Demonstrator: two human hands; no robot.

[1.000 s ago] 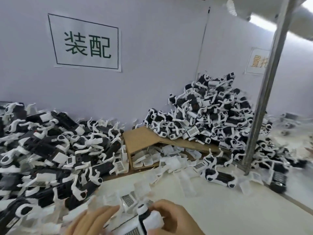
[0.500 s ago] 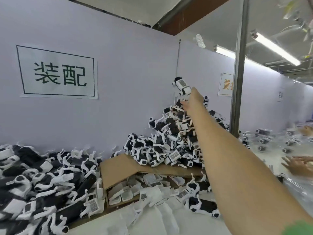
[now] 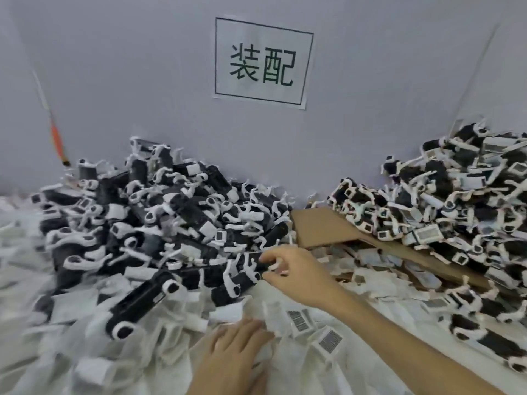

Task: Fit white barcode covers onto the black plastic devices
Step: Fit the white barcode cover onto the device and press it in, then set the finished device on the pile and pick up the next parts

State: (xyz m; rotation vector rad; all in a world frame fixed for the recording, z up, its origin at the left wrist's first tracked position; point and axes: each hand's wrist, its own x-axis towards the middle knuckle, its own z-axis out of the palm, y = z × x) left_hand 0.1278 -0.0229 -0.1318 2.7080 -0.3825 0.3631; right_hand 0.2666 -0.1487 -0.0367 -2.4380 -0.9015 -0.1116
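Note:
A big heap of black plastic devices (image 3: pixel 171 223) with white straps fills the left of the table. My right hand (image 3: pixel 293 273) reaches into the heap's near right edge, thumb and fingers pinching one black device (image 3: pixel 245 276) there. Loose white barcode covers (image 3: pixel 302 320) lie scattered over the table in front. My left hand (image 3: pixel 236 354) rests on these covers at the bottom centre, fingers fairly straight; whether it holds one is hidden. A second heap of devices with covers fitted (image 3: pixel 456 212) rises at the right.
A brown cardboard box (image 3: pixel 322 229) with a flap open sits between the two heaps, with white covers inside. A wall with a printed sign (image 3: pixel 262 64) stands right behind the heaps. An orange-tipped stick (image 3: pixel 55 138) leans at the left.
My right arm has come back from the top of the right heap, without the device it held there, and now reaches into the left heap. The view has swung left and down. My left hand has come back into sight.

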